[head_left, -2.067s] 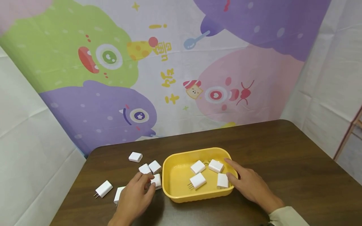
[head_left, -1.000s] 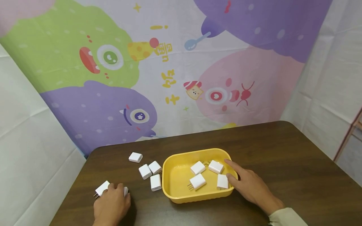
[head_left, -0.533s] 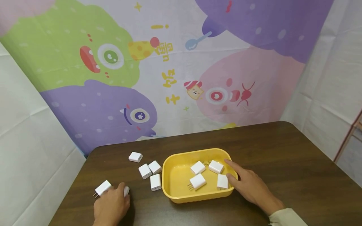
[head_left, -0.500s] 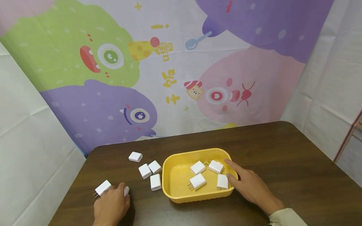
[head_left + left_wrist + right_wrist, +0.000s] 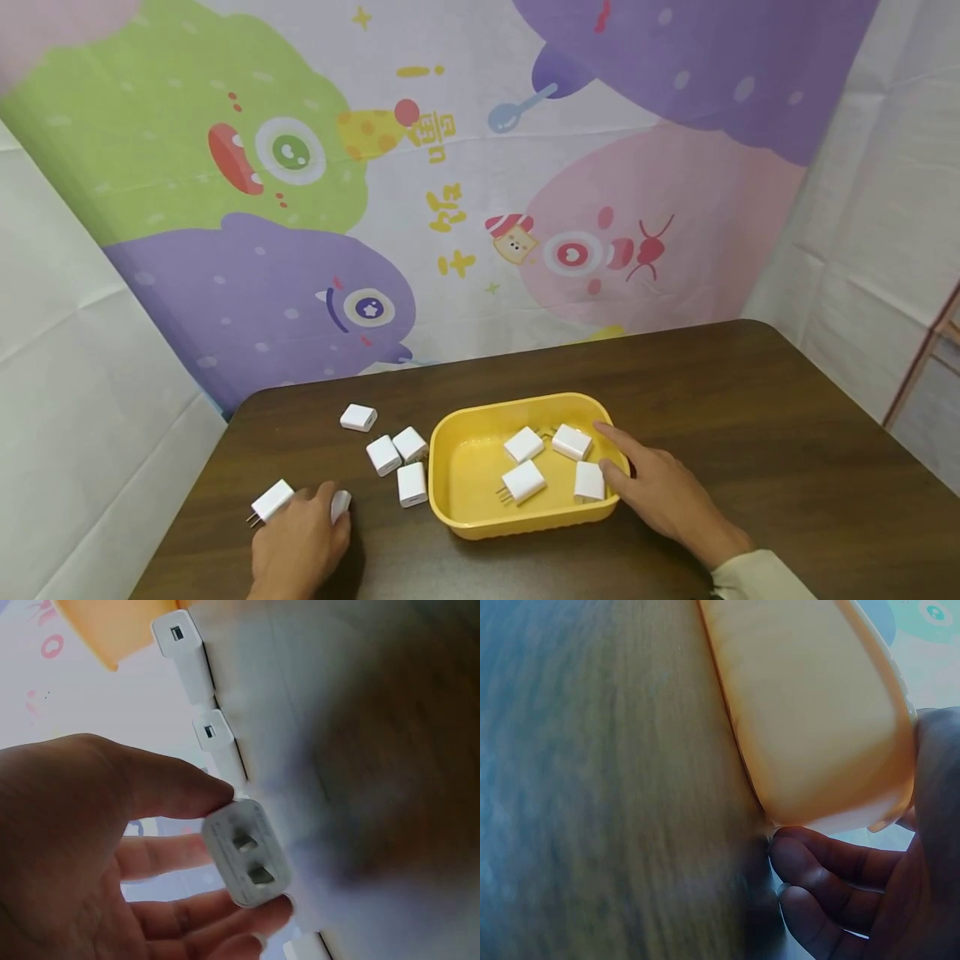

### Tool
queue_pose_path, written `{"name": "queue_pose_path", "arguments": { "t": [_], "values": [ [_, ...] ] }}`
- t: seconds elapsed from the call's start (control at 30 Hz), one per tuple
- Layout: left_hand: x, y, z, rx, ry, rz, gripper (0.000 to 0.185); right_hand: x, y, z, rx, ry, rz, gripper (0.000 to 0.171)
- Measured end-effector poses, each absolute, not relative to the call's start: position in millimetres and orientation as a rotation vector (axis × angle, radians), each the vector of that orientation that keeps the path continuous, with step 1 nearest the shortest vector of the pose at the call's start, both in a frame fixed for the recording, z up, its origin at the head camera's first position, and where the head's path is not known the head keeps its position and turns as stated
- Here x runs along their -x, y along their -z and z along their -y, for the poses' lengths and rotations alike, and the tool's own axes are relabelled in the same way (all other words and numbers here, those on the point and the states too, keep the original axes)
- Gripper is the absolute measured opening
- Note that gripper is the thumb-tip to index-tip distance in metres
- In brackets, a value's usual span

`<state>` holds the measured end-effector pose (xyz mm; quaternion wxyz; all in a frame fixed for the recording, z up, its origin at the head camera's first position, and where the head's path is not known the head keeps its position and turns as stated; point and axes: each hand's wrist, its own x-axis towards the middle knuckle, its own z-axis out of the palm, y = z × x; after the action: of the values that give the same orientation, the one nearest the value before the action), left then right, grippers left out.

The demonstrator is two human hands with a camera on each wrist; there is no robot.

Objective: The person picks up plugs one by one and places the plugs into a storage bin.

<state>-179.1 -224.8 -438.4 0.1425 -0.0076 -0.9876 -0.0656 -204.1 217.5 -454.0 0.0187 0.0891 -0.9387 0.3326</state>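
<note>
Table (image 5: pixel 750 433) dark wood; cartoon backdrop (image 5: pixel 450 167) behind; white walls.

Staged recording corner, not a lived-in room: dark wooden table (image 5: pixel 750 433) boxed in by cartoon-monster backdrop cloth (image 5: pixel 450 192) and plain white sheets (image 5: pixel 885 200).
</note>
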Motion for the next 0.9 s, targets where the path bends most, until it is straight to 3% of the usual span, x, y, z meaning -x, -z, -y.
{"name": "queue_pose_path", "arguments": {
  "t": [0.9],
  "values": [
    [185.3, 428.6, 196.6, 0.185, 0.336, 2.551, 0.039, 202.7, 452.1, -217.3, -0.278, -1.023, 2.913, 0.053]
  ]
}}
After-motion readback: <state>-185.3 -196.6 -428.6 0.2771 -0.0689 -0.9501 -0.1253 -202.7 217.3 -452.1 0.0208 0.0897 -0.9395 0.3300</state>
